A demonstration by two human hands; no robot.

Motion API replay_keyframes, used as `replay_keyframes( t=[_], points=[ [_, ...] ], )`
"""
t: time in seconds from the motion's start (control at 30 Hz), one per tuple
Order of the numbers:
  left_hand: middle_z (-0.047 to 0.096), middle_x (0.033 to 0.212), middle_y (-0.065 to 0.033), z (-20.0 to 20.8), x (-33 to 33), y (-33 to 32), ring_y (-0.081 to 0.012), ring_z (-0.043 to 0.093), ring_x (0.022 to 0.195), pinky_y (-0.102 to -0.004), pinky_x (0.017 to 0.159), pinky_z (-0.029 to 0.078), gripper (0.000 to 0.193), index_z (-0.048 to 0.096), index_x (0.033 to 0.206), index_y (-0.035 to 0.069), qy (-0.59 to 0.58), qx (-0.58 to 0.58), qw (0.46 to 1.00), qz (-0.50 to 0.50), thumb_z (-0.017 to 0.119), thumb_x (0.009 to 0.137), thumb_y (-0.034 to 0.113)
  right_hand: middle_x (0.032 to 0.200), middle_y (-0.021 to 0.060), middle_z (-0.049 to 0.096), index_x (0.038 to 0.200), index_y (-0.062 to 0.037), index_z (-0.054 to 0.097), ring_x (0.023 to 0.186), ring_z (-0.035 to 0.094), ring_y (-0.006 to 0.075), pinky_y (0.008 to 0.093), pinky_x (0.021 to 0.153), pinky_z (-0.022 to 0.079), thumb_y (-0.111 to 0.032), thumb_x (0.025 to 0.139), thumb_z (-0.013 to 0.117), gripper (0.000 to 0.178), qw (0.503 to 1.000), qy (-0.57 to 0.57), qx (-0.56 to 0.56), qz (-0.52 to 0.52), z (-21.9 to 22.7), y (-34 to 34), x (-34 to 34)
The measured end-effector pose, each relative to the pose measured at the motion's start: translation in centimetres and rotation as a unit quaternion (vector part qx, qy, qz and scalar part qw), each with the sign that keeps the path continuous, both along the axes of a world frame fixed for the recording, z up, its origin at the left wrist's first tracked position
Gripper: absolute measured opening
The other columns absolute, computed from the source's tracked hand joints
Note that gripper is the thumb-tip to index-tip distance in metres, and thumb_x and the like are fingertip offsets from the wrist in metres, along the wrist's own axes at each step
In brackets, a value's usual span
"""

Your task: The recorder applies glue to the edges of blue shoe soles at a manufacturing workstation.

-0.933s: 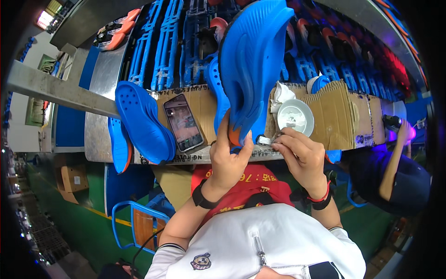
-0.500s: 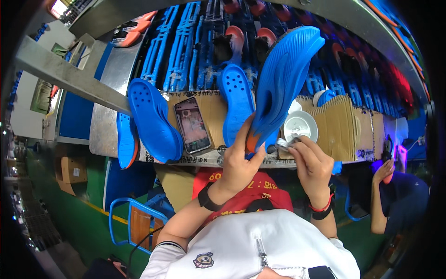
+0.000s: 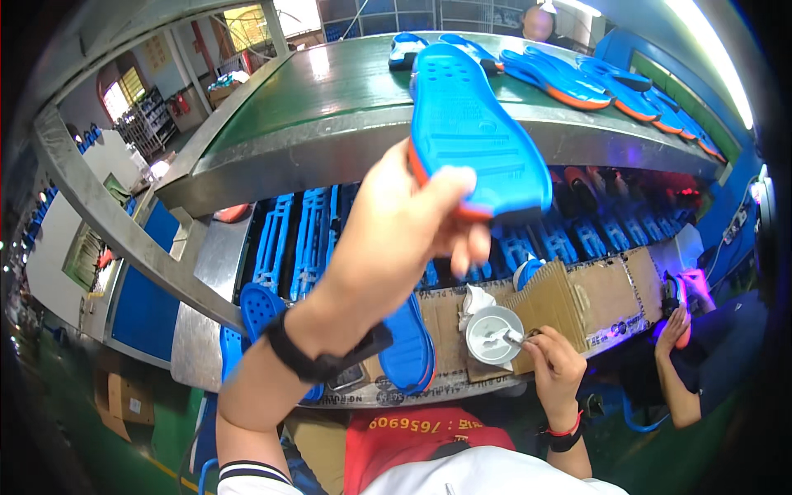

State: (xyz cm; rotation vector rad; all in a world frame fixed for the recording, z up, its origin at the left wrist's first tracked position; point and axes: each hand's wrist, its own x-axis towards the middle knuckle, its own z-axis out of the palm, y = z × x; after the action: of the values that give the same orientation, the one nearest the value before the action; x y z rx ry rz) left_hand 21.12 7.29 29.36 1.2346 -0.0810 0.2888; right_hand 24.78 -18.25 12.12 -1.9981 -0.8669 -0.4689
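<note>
My left hand (image 3: 417, 210) grips a blue shoe sole (image 3: 478, 136) by its lower end, thumb on the inner face and fingers behind. The sole is raised and tilted at the front edge of the upper conveyor belt (image 3: 330, 91). My right hand (image 3: 557, 363) pinches a small silvery tool (image 3: 515, 337), its end over a white bowl (image 3: 493, 353) holding white matter. What kind of tool it is cannot be made out. Another blue sole (image 3: 407, 355) lies on the cardboard-covered bench below my left forearm. Farther left is one more blue sole (image 3: 262, 305), partly hidden by that arm.
Several blue-and-orange soles (image 3: 569, 82) rest on the upper belt. A metal post (image 3: 124, 223) slants at the left. Blue racks (image 3: 305, 239) run under the belt. A phone (image 3: 350, 378) lies partly hidden. At the right, a co-worker's hand (image 3: 672, 330) holds a shoe part.
My left hand has lifted the sole forward and up to the upper belt, turning its inner face to view. My right hand keeps the tool by the bowl. The view has tipped up, showing the belt.
</note>
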Motion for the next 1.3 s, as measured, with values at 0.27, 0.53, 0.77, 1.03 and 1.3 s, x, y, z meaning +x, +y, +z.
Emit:
replay_keyframes(
  t=[0.27, 0.53, 0.77, 1.03, 1.3],
  points=[
    [0.062, 0.092, -0.0169, 2.9, 10.0, 4.1, -0.0184, 0.065, 0.078, -0.0211, 0.067, 0.061, 0.015, 0.055, 0.096, -0.010, 0.017, -0.078, 0.997, 0.015, 0.057, 0.095, 0.004, 0.089, 0.0140, 0.067, 0.088, 0.0011, 0.067, 0.066, 0.065, 0.0265, 0.0310, 0.056, 0.050, 0.004, 0.077, 0.073, 0.013, 1.000, -0.001, 0.011, 0.011, -0.1, -0.1, 0.3],
    [0.059, 0.098, -0.0194, 2.0, 17.5, 8.3, -0.0328, 0.066, 0.089, -0.0452, 0.088, 0.060, 0.021, 0.051, 0.103, -0.014, -0.082, -0.046, 0.996, -0.014, 0.060, 0.085, -0.006, 0.090, 0.0148, 0.067, 0.088, 0.0007, 0.067, 0.069, 0.067, 0.0282, 0.0320, 0.058, 0.051, 0.004, 0.076, 0.073, 0.014, 0.998, -0.029, -0.013, 0.048, 0.0, 1.2, 0.6],
    [0.045, 0.125, -0.0190, -2.1, 0.0, 0.6, -0.0204, 0.064, 0.079, -0.0306, 0.071, 0.057, 0.059, 0.044, 0.132, -0.002, -0.099, 0.298, 0.929, 0.195, 0.071, 0.080, 0.002, 0.093, 0.0153, 0.068, 0.090, 0.0018, 0.066, 0.067, 0.066, 0.0259, 0.0306, 0.058, 0.051, 0.004, 0.077, 0.073, 0.015, 0.998, -0.001, -0.026, 0.048, -1.4, 1.0, 0.6],
    [0.047, 0.121, -0.0189, -18.6, -19.2, 8.1, -0.0304, 0.053, 0.100, -0.0402, 0.087, 0.044, 0.061, 0.044, 0.127, -0.004, 0.303, 0.552, 0.608, 0.483, 0.077, 0.078, 0.010, 0.094, 0.0132, 0.069, 0.089, -0.0010, 0.067, 0.068, 0.067, 0.0289, 0.0325, 0.059, 0.052, -0.001, 0.079, 0.073, 0.011, 0.996, -0.019, -0.086, 0.023, -3.9, 1.7, 1.8],
    [0.048, 0.097, -0.0195, -25.9, -24.3, 8.8, -0.0380, 0.048, 0.098, -0.0447, 0.090, 0.038, 0.030, 0.046, 0.099, -0.004, 0.362, 0.527, 0.542, 0.545, 0.068, 0.088, 0.012, 0.091, 0.0084, 0.069, 0.088, -0.0048, 0.068, 0.068, 0.067, 0.0287, 0.0349, 0.057, 0.051, -0.010, 0.081, 0.073, 0.010, 0.987, -0.025, -0.156, 0.024, -5.2, 2.7, 2.7]
  ],
)
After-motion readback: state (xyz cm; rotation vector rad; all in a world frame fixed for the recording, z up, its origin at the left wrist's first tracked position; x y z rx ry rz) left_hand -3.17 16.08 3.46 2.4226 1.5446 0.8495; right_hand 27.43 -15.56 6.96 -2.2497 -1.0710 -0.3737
